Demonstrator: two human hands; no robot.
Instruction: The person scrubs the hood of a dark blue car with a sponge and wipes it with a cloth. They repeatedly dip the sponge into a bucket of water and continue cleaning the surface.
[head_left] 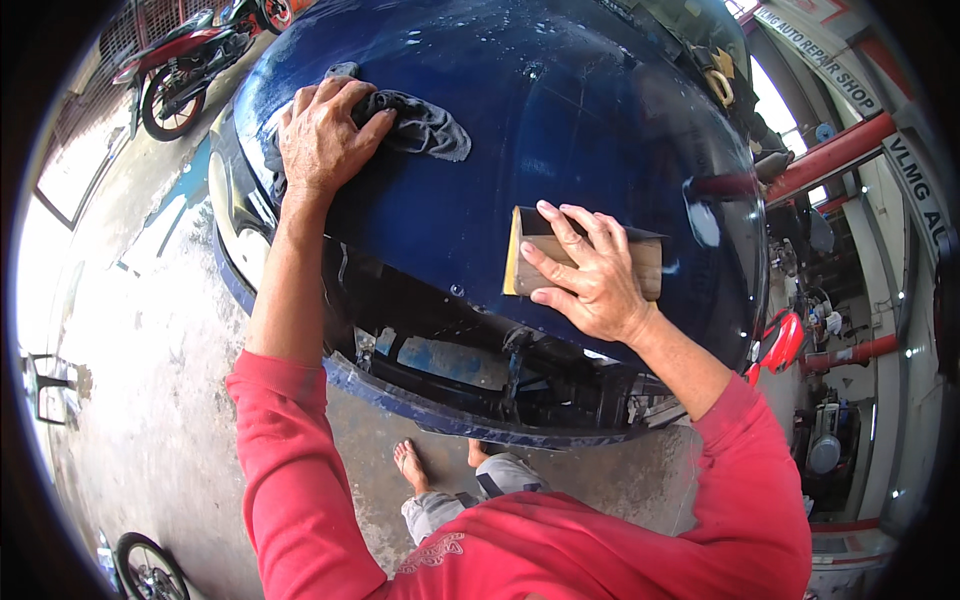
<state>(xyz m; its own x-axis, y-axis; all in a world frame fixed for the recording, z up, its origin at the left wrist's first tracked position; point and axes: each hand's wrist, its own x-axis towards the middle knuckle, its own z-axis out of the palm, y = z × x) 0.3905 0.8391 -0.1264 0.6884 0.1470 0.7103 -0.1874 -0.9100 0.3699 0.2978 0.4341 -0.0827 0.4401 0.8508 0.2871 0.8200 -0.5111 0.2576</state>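
A dark blue car hood point(440, 185) spreads out in front of me, wet and shiny in places. Toward its left side, my left hand point(325, 135) presses on a crumpled dark grey cloth point(425, 125), its fingers curled over the fabric. My right hand point(595, 270) grips a wooden sanding block point(648, 262) on the hood's near right part. Dark sheet material with a yellowish edge point(513, 255), apparently sandpaper, wraps around the block. My fingers lie across the top of the block, and its underside is hidden.
Below the hood, the car's front is an open cavity point(450, 350) with a blue bumper edge point(480, 435) nearest me. A red motorcycle point(185, 65) stands at far left, a wheel point(150, 570) at lower left. Red posts point(840, 155) and shop equipment line the right.
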